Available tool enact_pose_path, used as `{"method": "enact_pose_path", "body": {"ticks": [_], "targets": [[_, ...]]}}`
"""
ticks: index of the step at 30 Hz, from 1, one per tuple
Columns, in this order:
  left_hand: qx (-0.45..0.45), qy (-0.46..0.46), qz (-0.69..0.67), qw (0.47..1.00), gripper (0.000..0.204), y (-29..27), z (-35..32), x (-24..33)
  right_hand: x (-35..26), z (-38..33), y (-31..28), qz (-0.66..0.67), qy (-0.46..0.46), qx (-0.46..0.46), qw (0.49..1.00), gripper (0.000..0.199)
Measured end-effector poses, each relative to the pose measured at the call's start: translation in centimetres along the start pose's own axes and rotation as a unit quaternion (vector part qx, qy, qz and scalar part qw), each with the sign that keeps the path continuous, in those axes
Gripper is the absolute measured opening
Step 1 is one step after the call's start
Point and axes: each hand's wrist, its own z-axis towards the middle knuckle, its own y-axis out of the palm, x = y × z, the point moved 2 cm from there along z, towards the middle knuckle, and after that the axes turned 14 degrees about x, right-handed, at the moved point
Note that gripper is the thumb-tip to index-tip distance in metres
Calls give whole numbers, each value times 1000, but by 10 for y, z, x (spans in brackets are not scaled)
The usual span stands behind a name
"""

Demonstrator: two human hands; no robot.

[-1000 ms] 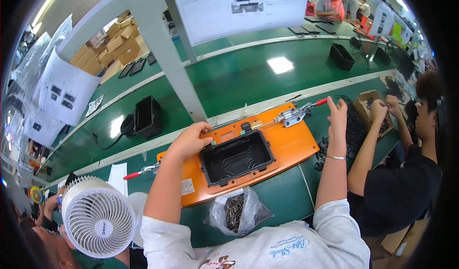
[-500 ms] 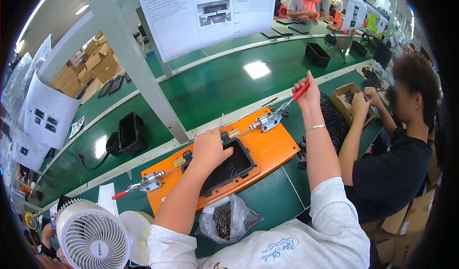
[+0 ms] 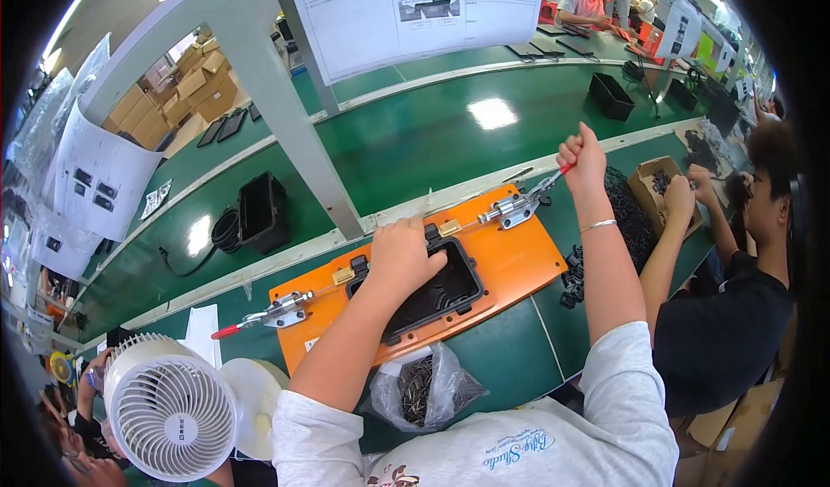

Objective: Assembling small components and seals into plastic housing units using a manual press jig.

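Note:
A black plastic box (image 3: 462, 295), open at the top, sits on an orange fixture plate (image 3: 527, 253). My left hand (image 3: 400, 253) grips its far edge, the thumb over the inside and the fingers across the rim. At the plate's right end, my right hand (image 3: 585, 163) is wrapped around the red handle of a toggle clamp (image 3: 513, 208). A second toggle clamp (image 3: 281, 310) is mounted at the left end, its red handle pointing outward. Each clamp's rod runs to a brass-coloured block by the box's far side. Part of the box is hidden under my left arm.
A bag of small metal pins (image 3: 417, 390) lies before the plate, a white fan (image 3: 173, 409) at left. Beyond are a green conveyor (image 3: 415, 154), a black box with a cable (image 3: 263, 213) and a post (image 3: 298, 132). At right, a co-worker reaches into a carton (image 3: 644, 184).
The whole view has shifted, so the bench appears farther right and slightly lower. My right hand has swung the clamp handle a little lower. My left hand stays on the box.

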Motion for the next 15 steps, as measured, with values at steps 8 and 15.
{"method": "enact_pose_path", "body": {"ticks": [8,15], "targets": [[21,28,-16,999,46,4,0,0,30,27,-39,107,92,203,969,30],[7,32,-11,999,45,6,4,3,19,-50,41,-343,-418,-174,823,38]]}}
